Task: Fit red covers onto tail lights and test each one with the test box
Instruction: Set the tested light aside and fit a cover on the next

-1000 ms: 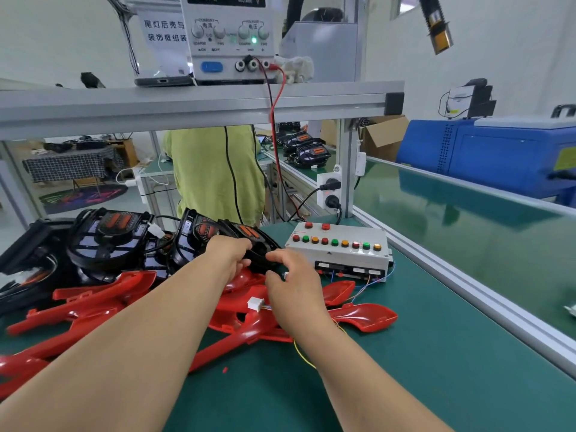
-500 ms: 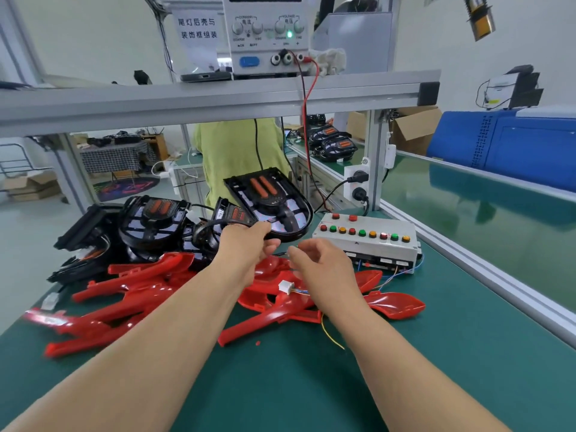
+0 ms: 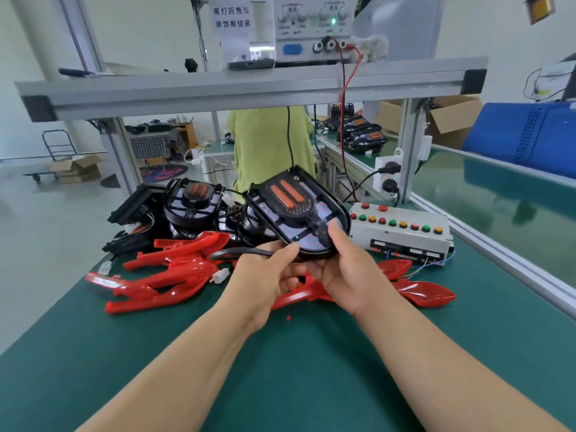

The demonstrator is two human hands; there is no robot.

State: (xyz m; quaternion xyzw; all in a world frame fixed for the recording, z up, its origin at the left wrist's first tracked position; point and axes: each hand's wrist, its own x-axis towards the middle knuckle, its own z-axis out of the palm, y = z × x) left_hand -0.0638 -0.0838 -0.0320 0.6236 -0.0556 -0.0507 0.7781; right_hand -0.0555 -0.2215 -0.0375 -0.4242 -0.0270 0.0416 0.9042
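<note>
I hold a black tail light (image 3: pixel 296 207) with two orange strips tilted up above the green table (image 3: pixel 296 385). My left hand (image 3: pixel 265 272) grips its lower edge and its black cable. My right hand (image 3: pixel 346 263) grips the lower right edge, thumb on the face. Several red covers (image 3: pixel 174 275) lie spread on the table under and left of my hands, more red covers (image 3: pixel 427 294) to the right. The white test box (image 3: pixel 402 232) with coloured buttons stands right of the light. A white connector (image 3: pixel 219 275) lies by the covers.
More black tail lights (image 3: pixel 193 201) are piled at the back left. A power supply (image 3: pixel 311 29) sits on the overhead shelf (image 3: pixel 249 88), with red and black leads hanging down. A person in a green top (image 3: pixel 268 151) stands behind. A conveyor rail (image 3: pixel 498 254) runs along the right.
The tail light has been lifted from the pile and brought nearer, tilted up. Both hands have closed on its lower edge. The camera has turned a little to the left.
</note>
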